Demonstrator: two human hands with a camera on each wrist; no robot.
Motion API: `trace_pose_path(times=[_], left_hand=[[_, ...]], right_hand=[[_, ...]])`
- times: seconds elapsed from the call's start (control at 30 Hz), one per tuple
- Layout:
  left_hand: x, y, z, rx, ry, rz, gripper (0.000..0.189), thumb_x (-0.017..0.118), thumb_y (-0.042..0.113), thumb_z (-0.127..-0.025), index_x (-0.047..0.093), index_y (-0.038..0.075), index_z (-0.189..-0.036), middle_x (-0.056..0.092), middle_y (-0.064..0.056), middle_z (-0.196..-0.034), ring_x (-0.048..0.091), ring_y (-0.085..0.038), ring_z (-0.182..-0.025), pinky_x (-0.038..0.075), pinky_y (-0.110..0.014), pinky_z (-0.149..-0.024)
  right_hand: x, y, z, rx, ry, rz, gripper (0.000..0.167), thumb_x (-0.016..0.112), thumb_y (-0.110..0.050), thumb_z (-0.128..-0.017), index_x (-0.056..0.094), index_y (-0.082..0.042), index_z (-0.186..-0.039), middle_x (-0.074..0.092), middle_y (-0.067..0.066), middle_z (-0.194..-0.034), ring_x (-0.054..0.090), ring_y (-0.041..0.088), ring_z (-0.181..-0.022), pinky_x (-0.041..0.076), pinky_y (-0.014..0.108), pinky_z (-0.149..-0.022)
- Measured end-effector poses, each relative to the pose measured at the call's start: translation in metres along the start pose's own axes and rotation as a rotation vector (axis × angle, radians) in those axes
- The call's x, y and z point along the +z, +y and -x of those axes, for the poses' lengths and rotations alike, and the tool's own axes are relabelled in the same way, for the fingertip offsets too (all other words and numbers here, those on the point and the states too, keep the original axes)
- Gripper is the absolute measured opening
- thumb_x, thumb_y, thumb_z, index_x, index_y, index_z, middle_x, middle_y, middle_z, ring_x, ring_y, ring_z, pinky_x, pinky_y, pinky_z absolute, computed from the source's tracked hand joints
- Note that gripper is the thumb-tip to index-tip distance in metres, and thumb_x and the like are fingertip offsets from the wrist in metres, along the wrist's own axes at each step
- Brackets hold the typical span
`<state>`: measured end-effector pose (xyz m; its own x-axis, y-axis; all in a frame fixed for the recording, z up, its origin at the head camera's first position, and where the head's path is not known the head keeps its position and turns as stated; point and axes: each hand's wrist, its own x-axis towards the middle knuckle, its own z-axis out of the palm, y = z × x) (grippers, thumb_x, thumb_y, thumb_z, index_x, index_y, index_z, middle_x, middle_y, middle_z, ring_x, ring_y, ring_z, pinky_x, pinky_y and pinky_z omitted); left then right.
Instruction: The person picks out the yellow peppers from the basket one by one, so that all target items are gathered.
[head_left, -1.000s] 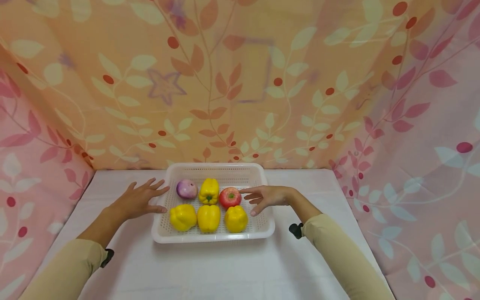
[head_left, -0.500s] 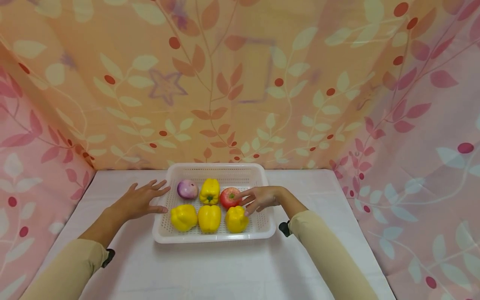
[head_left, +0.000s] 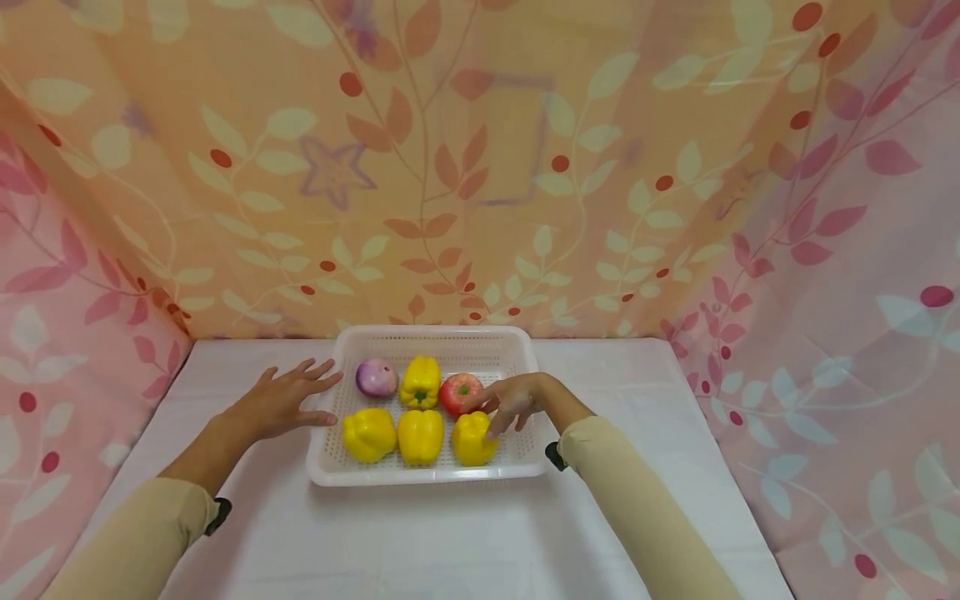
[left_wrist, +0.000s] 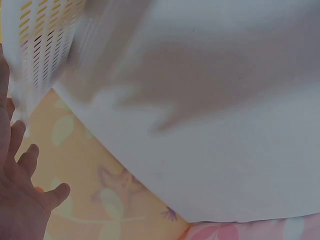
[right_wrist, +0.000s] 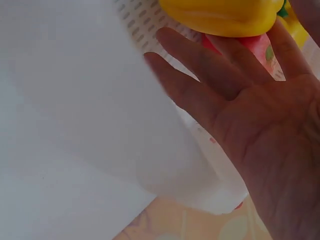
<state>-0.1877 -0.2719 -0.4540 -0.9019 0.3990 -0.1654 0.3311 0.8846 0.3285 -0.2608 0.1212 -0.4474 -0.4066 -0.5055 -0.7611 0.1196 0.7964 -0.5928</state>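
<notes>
A white perforated plastic basket [head_left: 427,478] holds several yellow bell peppers, a red apple [head_left: 454,392] and a round purple-and-white vegetable [head_left: 377,377]. My right hand [head_left: 517,396] reaches over the basket's right side, its thumb and fingers spread about the front-right bell pepper [head_left: 471,442]. In the right wrist view, the loosely extended fingers lie alongside that pepper, with the apple partly hidden behind them. Beside the basket's left rim, my left hand [head_left: 281,402] has its fingers spread and holds nothing.
Two more bell peppers, a middle one [head_left: 421,437] and a left one [head_left: 369,434], share the front row; another bell pepper [head_left: 421,382] sits behind them. A white cloth covers the table [head_left: 420,542]. Floral curtains [head_left: 480,167] rise at the back and sides.
My right hand has moved left and slightly toward me, from beside the apple to over the front-right bell pepper. The left hand has stayed nearly still.
</notes>
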Motion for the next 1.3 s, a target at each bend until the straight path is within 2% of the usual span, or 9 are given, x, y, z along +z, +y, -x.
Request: trace_pose_path(times=[0.2,0.43,0.73,1.0,1.17,1.3], left_hand=[[0.000,0.002,-0.001,0.009,0.010,0.008,0.083,0.070,0.056,-0.085,0.045,0.010,-0.149,0.032,-0.020,-0.158,0.019,-0.052,-0.144,0.007,-0.080,-0.104],[0.001,0.004,-0.001,0.021,0.011,0.010,0.082,0.072,0.054,-0.085,0.045,0.010,-0.149,0.032,-0.020,-0.158,0.019,-0.052,-0.145,0.008,-0.081,-0.104],[-0.001,0.005,0.000,0.024,0.021,0.013,0.081,0.073,0.052,-0.084,0.047,0.009,-0.148,0.033,-0.021,-0.157,0.019,-0.052,-0.144,0.010,-0.081,-0.103],[0.001,0.002,-0.001,0.023,0.022,0.015,0.081,0.072,0.053,-0.085,0.046,0.009,-0.148,0.033,-0.021,-0.157,0.020,-0.052,-0.144,0.011,-0.080,-0.104],[0.002,0.000,0.000,0.022,0.021,0.015,0.081,0.072,0.053,-0.085,0.046,0.009,-0.148,0.033,-0.021,-0.157,0.020,-0.053,-0.144,0.011,-0.080,-0.104],[0.002,-0.001,0.000,0.022,0.023,0.010,0.081,0.072,0.053,-0.085,0.046,0.009,-0.148,0.033,-0.021,-0.157,0.021,-0.053,-0.143,0.012,-0.080,-0.103]], right_hand=[[0.003,-0.007,-0.005,0.048,-0.033,0.050,0.063,0.077,-0.007,-0.085,0.059,-0.033,-0.139,0.035,0.008,-0.155,0.056,0.032,-0.118,0.044,0.059,-0.103],[0.006,-0.010,-0.010,0.087,-0.058,0.050,0.067,0.077,-0.005,-0.084,0.057,-0.033,-0.141,0.039,0.004,-0.151,0.056,0.031,-0.114,0.042,0.061,-0.104],[0.010,-0.013,-0.013,0.062,-0.065,0.089,0.066,0.080,-0.009,-0.082,0.059,-0.031,-0.140,0.046,-0.001,-0.145,0.055,0.027,-0.111,0.045,0.053,-0.104],[0.009,-0.015,-0.011,0.023,-0.062,0.130,0.064,0.082,-0.016,-0.081,0.059,-0.032,-0.139,0.045,-0.001,-0.146,0.055,0.026,-0.111,0.047,0.053,-0.102],[0.006,-0.019,-0.003,-0.046,-0.048,0.208,0.065,0.082,-0.024,-0.080,0.057,-0.034,-0.139,0.042,-0.002,-0.149,0.051,0.024,-0.120,0.051,0.050,-0.098],[0.002,-0.020,0.006,-0.075,-0.004,0.221,0.066,0.083,-0.025,-0.080,0.057,-0.033,-0.140,0.044,0.000,-0.148,0.046,0.025,-0.128,0.050,0.050,-0.098]])
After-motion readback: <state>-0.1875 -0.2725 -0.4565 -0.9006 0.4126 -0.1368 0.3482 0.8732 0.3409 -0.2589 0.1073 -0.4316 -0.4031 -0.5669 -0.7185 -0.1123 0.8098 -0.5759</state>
